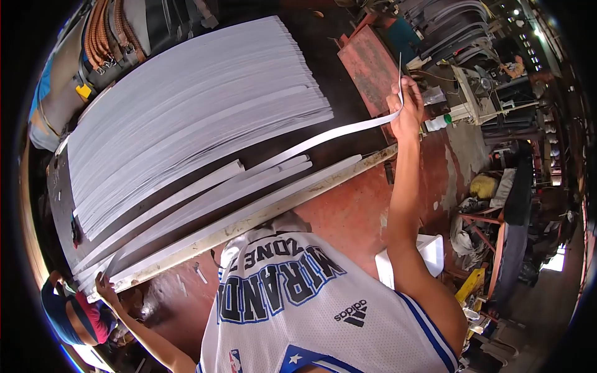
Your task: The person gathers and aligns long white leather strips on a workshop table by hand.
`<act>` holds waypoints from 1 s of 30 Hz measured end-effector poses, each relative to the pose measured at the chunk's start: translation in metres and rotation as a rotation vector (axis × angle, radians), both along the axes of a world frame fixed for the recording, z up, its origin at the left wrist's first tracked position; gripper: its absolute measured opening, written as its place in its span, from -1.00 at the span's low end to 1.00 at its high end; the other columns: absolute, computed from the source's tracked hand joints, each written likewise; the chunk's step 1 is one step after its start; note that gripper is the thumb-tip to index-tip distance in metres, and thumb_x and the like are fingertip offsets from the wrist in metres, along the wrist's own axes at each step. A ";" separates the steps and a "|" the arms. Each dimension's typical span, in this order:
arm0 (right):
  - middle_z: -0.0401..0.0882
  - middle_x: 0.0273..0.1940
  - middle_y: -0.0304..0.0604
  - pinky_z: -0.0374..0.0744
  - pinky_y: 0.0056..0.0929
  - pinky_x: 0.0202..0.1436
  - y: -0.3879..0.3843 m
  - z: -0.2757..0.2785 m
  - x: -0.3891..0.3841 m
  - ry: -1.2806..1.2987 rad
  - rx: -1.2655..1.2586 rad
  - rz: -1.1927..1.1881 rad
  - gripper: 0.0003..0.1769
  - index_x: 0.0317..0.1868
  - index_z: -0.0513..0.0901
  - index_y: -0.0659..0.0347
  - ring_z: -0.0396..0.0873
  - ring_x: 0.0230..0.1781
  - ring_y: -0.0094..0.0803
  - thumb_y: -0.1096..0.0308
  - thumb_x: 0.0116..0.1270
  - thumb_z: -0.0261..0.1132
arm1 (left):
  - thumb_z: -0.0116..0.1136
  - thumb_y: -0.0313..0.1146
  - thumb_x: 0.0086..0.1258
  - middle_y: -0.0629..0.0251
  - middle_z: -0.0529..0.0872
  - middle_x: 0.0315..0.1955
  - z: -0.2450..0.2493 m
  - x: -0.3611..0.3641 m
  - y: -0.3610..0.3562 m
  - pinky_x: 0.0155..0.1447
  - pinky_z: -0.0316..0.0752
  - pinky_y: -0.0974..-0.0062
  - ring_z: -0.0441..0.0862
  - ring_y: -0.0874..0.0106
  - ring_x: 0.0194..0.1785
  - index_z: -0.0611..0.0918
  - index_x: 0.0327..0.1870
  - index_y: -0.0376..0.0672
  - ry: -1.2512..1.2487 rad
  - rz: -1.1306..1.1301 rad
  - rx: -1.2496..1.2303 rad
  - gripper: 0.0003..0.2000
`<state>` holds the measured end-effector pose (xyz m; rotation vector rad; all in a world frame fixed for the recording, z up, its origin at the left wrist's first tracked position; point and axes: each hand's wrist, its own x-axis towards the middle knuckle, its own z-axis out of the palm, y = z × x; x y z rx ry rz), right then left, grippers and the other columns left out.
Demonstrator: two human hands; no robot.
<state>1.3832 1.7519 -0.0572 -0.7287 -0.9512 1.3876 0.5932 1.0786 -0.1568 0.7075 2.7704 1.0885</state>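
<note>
A long thin white strip [336, 132] runs along the table's front side and rises at its right end into my right hand [407, 105]. The fingers of my right hand are closed round the strip, with its tip sticking up past them. At the table's left front corner, my left hand [107, 289] is by the ends of the strips; its fingers are small in view and what they grip cannot be made out. Several loose white strips [217, 186] lie beside the held one. Behind them, a wide stack of white strips [199, 105] covers much of the dark table [59, 186].
Brown braided belts [127, 28] hang at the back left. A reddish metal surface [373, 68] stands beyond my right hand. Another person [74, 317] is at the lower left. A white container [429, 252] is under my right arm, and racks with dark strips [454, 25] stand at right.
</note>
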 end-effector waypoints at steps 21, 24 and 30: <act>0.17 -0.58 -0.42 0.15 -0.65 -0.52 0.022 -0.021 0.013 0.444 -0.110 0.310 -0.48 0.11 0.50 0.26 0.12 -0.61 -0.65 -0.02 0.40 0.15 | 0.17 -0.27 0.43 0.28 0.75 -0.15 0.044 0.049 0.025 -0.23 0.52 0.51 0.74 0.43 -0.20 0.61 0.02 -0.17 0.093 0.329 0.177 -0.75; 0.23 -0.51 -0.39 0.19 -0.57 -0.42 0.024 -0.018 0.012 0.201 -0.059 0.102 -0.73 -0.11 0.55 0.17 0.14 -0.52 -0.61 0.13 0.43 0.23 | 0.13 -0.30 0.43 0.26 0.72 -0.06 0.061 0.051 0.037 -0.09 0.56 0.42 0.73 0.38 -0.13 0.61 0.03 -0.19 -0.015 0.363 0.312 -0.75; 0.64 -0.12 -0.08 0.58 -0.41 -0.05 0.029 -0.025 0.011 -0.335 0.135 -0.259 -0.80 -0.05 0.50 0.21 0.62 -0.09 -0.35 0.33 0.42 0.27 | 0.21 -0.39 0.35 0.21 0.70 -0.06 0.106 0.069 0.079 -0.10 0.61 0.41 0.71 0.28 -0.16 0.58 0.05 -0.20 0.058 0.383 0.508 -0.72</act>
